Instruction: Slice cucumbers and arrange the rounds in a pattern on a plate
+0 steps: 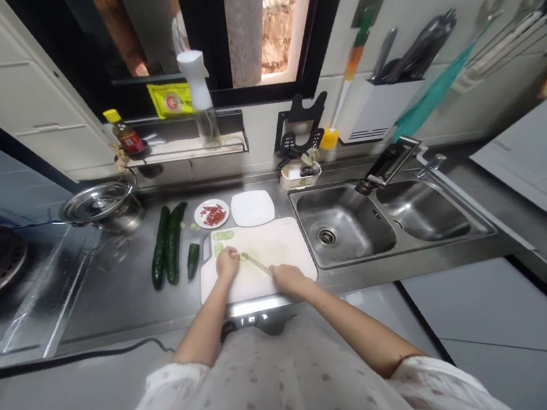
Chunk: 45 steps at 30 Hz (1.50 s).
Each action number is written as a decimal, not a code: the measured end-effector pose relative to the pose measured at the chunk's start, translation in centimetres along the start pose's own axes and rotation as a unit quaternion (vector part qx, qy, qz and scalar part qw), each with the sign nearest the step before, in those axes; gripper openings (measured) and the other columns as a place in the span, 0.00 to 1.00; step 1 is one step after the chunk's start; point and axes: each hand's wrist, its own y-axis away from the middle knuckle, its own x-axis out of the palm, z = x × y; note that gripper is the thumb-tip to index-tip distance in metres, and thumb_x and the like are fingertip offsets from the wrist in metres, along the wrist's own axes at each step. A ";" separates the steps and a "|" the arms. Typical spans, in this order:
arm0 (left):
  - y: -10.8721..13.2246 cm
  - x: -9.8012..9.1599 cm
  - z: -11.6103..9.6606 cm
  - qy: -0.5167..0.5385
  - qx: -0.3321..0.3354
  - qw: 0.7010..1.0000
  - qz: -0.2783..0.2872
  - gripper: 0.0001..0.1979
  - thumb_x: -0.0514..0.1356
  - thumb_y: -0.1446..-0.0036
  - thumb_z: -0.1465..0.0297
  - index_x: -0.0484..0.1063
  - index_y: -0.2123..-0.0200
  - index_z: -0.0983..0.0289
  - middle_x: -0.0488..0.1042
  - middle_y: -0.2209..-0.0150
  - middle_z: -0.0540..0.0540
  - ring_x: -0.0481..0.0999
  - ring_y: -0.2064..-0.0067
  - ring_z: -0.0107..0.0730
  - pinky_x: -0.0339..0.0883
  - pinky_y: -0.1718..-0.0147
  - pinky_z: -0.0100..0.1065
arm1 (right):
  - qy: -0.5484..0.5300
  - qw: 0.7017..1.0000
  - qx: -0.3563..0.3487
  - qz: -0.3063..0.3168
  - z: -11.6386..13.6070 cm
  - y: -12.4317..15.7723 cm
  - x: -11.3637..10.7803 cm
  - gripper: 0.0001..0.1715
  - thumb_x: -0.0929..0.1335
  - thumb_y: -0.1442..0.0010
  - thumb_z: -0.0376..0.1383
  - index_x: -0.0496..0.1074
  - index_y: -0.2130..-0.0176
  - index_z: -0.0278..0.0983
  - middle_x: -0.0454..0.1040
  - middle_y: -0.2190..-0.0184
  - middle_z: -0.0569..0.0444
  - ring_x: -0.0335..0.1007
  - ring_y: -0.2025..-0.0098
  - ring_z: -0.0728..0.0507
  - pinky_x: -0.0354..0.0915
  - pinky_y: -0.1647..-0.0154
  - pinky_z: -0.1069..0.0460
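My right hand (290, 279) is wrapped round the handle of a knife (260, 265), its blade slanting up and left across the white cutting board (283, 241). At the blade's tip lies a pale green cucumber slice (243, 257). Close to it, on the left, my left hand (227, 263) rests over the board with its fingers curled together; what they pinch, if anything, is too small to make out. Cut cucumber slices (224, 236) lie in rows at the board's upper left. A short cucumber piece (193, 260) sits on the counter beside the board.
Two whole cucumbers (174, 245) lie farther left, near a lidded steel pot (107, 210). Behind the board stand a plate of chopped red bits (211, 214) and a white square plate (252, 208). A double sink (346, 222) adjoins the board's right. A shelf (186, 150) holds bottles.
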 end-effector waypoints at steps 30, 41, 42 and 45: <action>-0.1 -0.2 -0.2 -0.004 -0.009 1.000 0.010 0.09 0.59 0.47 0.71 0.74 0.61 0.60 0.78 0.63 0.53 0.76 0.60 0.35 0.63 0.60 0.30 | 0.017 1.000 -0.007 -0.004 -0.1 -1.2 -0.5 0.20 0.56 0.36 0.29 0.69 0.50 0.34 0.75 0.55 0.39 0.73 0.54 0.39 0.67 0.59 0.47; -0.2 0.0 0.1 -0.006 -0.007 1.000 0.006 0.09 0.59 0.47 0.71 0.74 0.61 0.60 0.78 0.64 0.53 0.76 0.60 0.35 0.63 0.61 0.31 | 0.046 0.999 -0.017 0.018 -0.2 -1.2 -1.7 0.21 0.57 0.38 0.28 0.70 0.50 0.32 0.75 0.55 0.37 0.74 0.53 0.36 0.68 0.59 0.45; -0.2 0.0 0.0 -0.005 -0.007 1.000 0.007 0.09 0.59 0.47 0.72 0.74 0.61 0.60 0.78 0.64 0.53 0.76 0.60 0.35 0.63 0.61 0.31 | 0.044 0.999 -0.014 0.020 -0.2 -1.1 -1.7 0.21 0.57 0.38 0.28 0.70 0.50 0.32 0.75 0.54 0.37 0.74 0.53 0.36 0.68 0.58 0.45; -0.2 0.0 0.0 -0.006 -0.008 1.000 0.007 0.09 0.59 0.47 0.72 0.74 0.61 0.60 0.78 0.64 0.53 0.76 0.61 0.35 0.63 0.61 0.31 | 0.038 0.999 -0.014 0.021 -0.2 -1.0 -1.8 0.21 0.57 0.38 0.29 0.70 0.50 0.33 0.75 0.55 0.38 0.74 0.53 0.37 0.68 0.59 0.46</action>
